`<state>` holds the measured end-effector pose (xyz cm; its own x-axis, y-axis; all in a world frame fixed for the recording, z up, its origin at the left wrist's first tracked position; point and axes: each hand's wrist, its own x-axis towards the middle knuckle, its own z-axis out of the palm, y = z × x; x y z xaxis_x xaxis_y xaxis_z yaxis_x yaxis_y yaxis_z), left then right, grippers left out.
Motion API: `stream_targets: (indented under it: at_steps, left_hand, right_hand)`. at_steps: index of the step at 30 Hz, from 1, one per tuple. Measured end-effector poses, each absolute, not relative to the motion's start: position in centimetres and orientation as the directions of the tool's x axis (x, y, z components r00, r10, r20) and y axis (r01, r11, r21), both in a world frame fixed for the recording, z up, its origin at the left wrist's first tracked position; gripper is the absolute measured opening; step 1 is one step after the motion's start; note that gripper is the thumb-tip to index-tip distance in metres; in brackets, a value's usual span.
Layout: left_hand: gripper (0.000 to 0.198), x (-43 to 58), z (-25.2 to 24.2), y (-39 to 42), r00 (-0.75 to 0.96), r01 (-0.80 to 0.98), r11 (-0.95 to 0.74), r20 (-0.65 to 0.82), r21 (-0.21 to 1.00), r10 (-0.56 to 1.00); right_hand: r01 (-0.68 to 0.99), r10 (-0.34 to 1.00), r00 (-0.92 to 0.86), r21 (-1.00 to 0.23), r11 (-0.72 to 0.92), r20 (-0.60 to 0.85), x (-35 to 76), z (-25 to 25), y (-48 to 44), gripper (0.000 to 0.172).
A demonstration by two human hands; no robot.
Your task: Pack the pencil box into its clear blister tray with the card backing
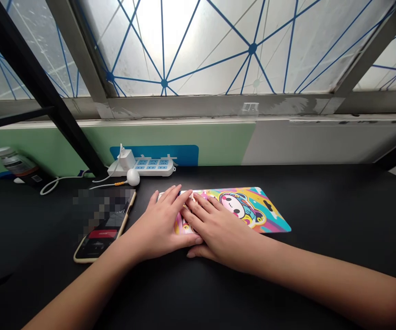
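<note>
My left hand and my right hand lie flat, side by side, on a colourful cartoon-printed mat. The fingers of both hands are spread on its left half, with my right hand's fingertips close against my left hand's fingers. Neither hand grips anything. A smartphone in a beige case lies just left of my left hand, its screen partly blurred out. Part of the mat is hidden under my hands.
The black table carries a white-and-blue power strip with a plugged-in charger at the back. A round white cabled object sits near it. A bottle leans far left. Black frame bars and a window stand behind.
</note>
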<state>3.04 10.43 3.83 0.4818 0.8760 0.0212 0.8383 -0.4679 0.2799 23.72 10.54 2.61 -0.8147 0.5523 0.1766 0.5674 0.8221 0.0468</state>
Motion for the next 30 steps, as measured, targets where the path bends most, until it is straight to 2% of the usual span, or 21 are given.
stream_targets:
  at_steps: [5,17,25,30]
  left_hand:
    - [0.099,2.9,4.0,10.5,0.466,0.86,-0.452,-0.001,0.236,0.885]
    - [0.103,3.1,3.6,10.5,0.463,0.864,-0.45,-0.004,0.227,0.886]
    - [0.1,3.1,3.7,10.6,0.458,0.866,-0.444,-0.01,0.229,0.889]
    - [0.094,3.0,3.5,10.6,0.472,0.86,-0.463,0.008,0.212,0.881]
  right_hand:
    - [0.543,0.533,-0.833,0.038,0.839,0.146,24.9,2.4,11.3,0.087]
    - [0.531,0.539,-0.839,-0.101,0.841,0.078,26.7,3.5,12.1,0.097]
    - [0.575,0.586,-0.809,-0.139,0.806,0.048,32.2,3.5,12.2,0.093]
    - [0.627,0.638,-0.769,-0.143,0.765,0.044,35.2,3.6,12.0,0.081]
